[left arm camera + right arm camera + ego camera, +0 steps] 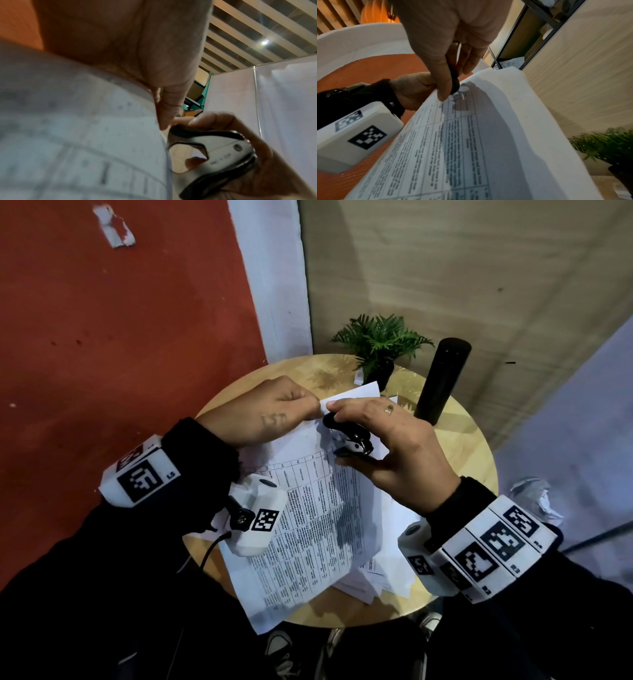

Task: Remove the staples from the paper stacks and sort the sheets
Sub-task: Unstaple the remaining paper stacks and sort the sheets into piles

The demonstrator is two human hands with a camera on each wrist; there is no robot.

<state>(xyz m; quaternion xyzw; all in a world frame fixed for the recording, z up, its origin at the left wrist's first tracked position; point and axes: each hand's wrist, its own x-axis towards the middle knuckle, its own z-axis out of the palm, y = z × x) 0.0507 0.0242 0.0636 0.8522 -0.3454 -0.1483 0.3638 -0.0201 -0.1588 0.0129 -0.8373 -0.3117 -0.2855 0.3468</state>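
Observation:
A stapled stack of printed sheets (308,529) with tables lies tilted over a small round wooden table (472,453). My left hand (274,412) pinches the stack's top corner between curled fingers. My right hand (387,440) grips a black and chrome staple remover (349,440) and holds its claws at that same corner. The remover (211,152) shows close up in the left wrist view, squeezed between thumb and fingers beside the paper edge (102,135). In the right wrist view the fingers (443,81) press the black tool onto the sheet (471,135). The staple itself is hidden.
More loose sheets (376,577) lie under the stack at the table's right front. A small potted fern (380,344) and a tall black cylinder (442,381) stand at the table's far edge. Crumpled paper (537,498) lies on the floor to the right. A red wall is left.

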